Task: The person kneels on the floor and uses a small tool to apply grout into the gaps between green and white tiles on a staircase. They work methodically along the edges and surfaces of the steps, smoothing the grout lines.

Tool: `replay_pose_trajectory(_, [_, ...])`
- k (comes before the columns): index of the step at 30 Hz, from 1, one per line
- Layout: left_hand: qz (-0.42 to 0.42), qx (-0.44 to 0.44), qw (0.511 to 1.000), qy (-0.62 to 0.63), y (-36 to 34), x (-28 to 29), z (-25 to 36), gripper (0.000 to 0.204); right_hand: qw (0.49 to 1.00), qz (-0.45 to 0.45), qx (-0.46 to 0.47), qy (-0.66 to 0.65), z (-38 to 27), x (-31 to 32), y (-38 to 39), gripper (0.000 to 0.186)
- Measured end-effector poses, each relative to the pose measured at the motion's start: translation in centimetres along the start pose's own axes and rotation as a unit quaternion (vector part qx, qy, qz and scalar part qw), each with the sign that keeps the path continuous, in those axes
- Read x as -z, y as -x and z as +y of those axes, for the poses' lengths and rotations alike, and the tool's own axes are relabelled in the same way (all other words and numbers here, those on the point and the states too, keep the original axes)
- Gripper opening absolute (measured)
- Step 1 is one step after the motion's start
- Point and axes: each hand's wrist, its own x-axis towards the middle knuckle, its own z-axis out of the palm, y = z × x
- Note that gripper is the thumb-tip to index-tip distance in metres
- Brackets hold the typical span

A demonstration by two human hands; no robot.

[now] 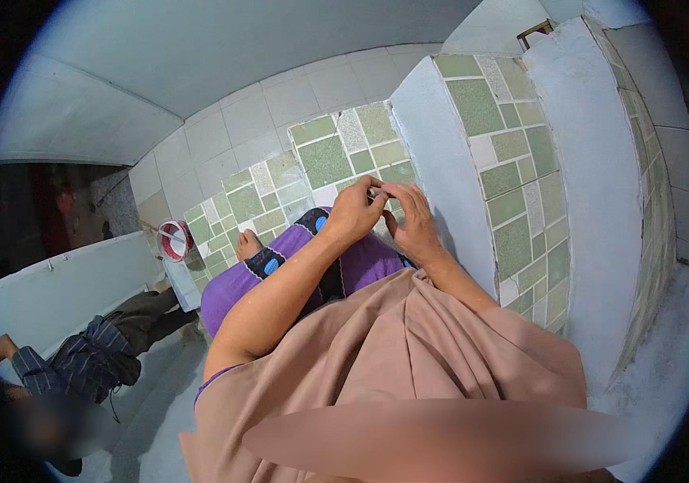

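My left hand (pixel 354 211) is closed on a small metallic object (pixel 372 194) in front of my lap, too small and covered by fingers to name. My right hand (pixel 413 224) meets it there, its fingertips bent over the same object and partly against my left fingers; what exactly they grip I cannot make out. Below them are my purple patterned trousers (pixel 290 247) and a step covered in green and white mosaic tiles (pixel 332 161), with my bare foot (pixel 248 245) on the tiles to the left.
Tiled steps (pixel 509 233) rise at my right. A red-and-white bucket (pixel 175 240) stands at the left beside an opening (pixel 55 209) in the wall. Another person in a dark striped shirt (pixel 79 358) is at the lower left, on the stairs. Pale floor tiles (pixel 248 121) lie beyond the step.
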Motion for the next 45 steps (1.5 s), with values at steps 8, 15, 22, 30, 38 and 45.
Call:
replay_pose_trajectory(8, [0.027, -0.052, 0.986, -0.158, 1.0, -0.5, 0.3, 0.053, 0.983, 0.019, -0.180, -0.013, 5.0, -4.0, 2.6, 0.044])
replay_pose_trajectory(15, [0.067, -0.085, 0.917, -0.384, -1.5, 3.9, -1.6, 0.040, 0.974, -0.029, -0.205, 0.094, 7.3, -6.2, 3.1, 0.046])
replay_pose_trajectory(22, [0.068, 0.112, 0.916, -0.380, -0.6, 9.0, -6.7, 0.043, 0.994, -0.079, -0.078, 0.022, 4.4, -10.1, 0.5, 0.048])
replay_pose_trajectory(30, [0.053, 0.181, 0.961, -0.200, -3.0, 5.2, -14.4, 0.045, 0.993, -0.108, -0.042, -0.016, 2.6, -11.2, -0.6, 0.047])
replay_pose_trajectory(38, [0.010, 0.226, 0.969, -0.103, -5.0, 6.0, -14.7, 0.057, 0.997, -0.071, -0.006, 0.014, 2.6, -12.6, -1.8, 0.044])
replay_pose_trajectory(45, [0.029, 0.246, 0.969, -0.021, -4.5, 6.2, -13.9, 0.066, 0.999, -0.037, 0.017, 0.005, 2.7, -12.4, -2.2, 0.049])
